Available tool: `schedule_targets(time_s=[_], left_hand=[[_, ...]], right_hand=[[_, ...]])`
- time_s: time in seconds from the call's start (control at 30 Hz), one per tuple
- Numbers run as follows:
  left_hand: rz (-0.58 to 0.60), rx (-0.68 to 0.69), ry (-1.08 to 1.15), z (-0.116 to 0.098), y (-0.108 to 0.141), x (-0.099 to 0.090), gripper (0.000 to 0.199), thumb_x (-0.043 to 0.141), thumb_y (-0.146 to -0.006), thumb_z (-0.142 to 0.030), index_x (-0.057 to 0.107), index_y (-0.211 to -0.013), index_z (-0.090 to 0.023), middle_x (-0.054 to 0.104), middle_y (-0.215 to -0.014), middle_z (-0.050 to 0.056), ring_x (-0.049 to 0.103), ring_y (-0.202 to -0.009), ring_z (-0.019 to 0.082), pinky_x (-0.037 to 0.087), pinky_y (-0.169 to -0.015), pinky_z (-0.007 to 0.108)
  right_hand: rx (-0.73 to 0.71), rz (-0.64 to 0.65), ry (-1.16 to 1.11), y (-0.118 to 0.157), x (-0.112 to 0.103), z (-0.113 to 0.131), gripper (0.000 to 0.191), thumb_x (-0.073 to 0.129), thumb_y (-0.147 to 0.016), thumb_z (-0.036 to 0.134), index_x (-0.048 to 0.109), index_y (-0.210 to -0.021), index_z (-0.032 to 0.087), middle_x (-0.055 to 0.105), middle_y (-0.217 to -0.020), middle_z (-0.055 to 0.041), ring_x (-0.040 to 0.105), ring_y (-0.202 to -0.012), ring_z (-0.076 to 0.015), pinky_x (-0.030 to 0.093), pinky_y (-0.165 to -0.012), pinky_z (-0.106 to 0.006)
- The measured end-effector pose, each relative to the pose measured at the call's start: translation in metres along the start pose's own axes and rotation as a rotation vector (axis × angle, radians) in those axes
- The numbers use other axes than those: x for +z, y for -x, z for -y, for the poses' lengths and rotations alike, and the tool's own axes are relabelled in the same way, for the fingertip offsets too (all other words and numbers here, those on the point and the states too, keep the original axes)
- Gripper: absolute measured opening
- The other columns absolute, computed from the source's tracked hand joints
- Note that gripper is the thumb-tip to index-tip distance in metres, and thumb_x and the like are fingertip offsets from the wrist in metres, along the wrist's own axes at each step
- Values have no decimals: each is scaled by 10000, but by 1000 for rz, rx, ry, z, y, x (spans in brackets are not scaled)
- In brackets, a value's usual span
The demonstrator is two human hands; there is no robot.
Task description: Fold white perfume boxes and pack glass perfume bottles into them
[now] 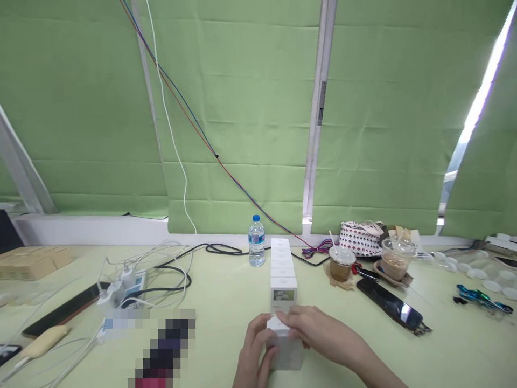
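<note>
Both of my hands are on a small white box (287, 353) near the front edge of the view. My left hand (255, 345) grips its left side, fingers bent around the edge. From the right, my right hand (313, 330) closes on the top and right side, its thumb and fingers over the upper face. Directly behind it stands a straight row of several similar white boxes (281, 269). The nearest of that row carries a printed picture (284, 295) on its front. My hands hide part of the held box's top.
A water bottle (256, 242) stands left of the row. To the right are an iced drink cup (340, 267), a black phone (390, 305), another cup (396, 261) and a patterned bag (359, 238). Chargers and cables (125, 285) crowd the left, with cardboard boxes (32, 262) beyond.
</note>
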State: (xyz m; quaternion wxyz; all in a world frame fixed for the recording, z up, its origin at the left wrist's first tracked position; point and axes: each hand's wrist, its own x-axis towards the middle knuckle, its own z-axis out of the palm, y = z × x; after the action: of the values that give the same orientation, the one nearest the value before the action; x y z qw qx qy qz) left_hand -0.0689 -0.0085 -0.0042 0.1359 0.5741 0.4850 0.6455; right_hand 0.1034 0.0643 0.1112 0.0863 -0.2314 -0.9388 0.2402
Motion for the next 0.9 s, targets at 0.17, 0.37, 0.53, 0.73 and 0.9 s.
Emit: schedule_targets(time_s=[0.17, 0.37, 0.53, 0.73, 0.9], left_hand=[[39, 19, -34, 6, 0, -2, 205, 492, -868, -386, 626, -829, -236, 594, -1112, 108, 572, -1040, 255, 467, -883, 346], [108, 15, -66, 14, 1, -4, 265, 410, -896, -423, 580, -861, -223, 565, -1142, 124, 551, -1048, 244, 490, -870, 359], [113, 18, -54, 13, 0, -6, 218, 441, -893, -385, 592, -876, -229, 574, -1148, 112, 558, -1047, 246, 478, -888, 365], [103, 52, -33, 26, 1, -2, 240, 447, -889, -417, 591, -863, -226, 579, -1151, 113, 551, -1083, 255, 479, -901, 385], [43, 72, -24, 56, -2, 2, 345, 479, -842, -553, 592, -814, -228, 602, -1086, 111, 597, -1004, 267, 509, -887, 415]], right_hand=[[-16, -3, 26, -4, 3, -7, 290, 418, -840, 124, 592, -1041, 239, 567, -815, -2, 503, -687, -141, 334, -547, -199], [-36, -42, -16, -3, 5, -9, 307, 424, -859, 139, 609, -1072, 261, 600, -845, -8, 539, -708, -157, 384, -561, -201], [-28, -188, -73, 5, 28, -14, 395, 420, -929, 200, 499, -1288, 347, 624, -1004, -32, 614, -880, -202, 477, -746, -263], [-221, -545, -92, 3, 92, -58, 391, 326, -972, 282, 385, -1358, 310, 522, -1251, -111, 590, -1061, -218, 493, -865, -298], [-391, -721, -192, -12, 108, -77, 334, 304, -977, 411, 402, -1289, 347, 567, -1157, -89, 620, -986, -202, 523, -788, -276]])
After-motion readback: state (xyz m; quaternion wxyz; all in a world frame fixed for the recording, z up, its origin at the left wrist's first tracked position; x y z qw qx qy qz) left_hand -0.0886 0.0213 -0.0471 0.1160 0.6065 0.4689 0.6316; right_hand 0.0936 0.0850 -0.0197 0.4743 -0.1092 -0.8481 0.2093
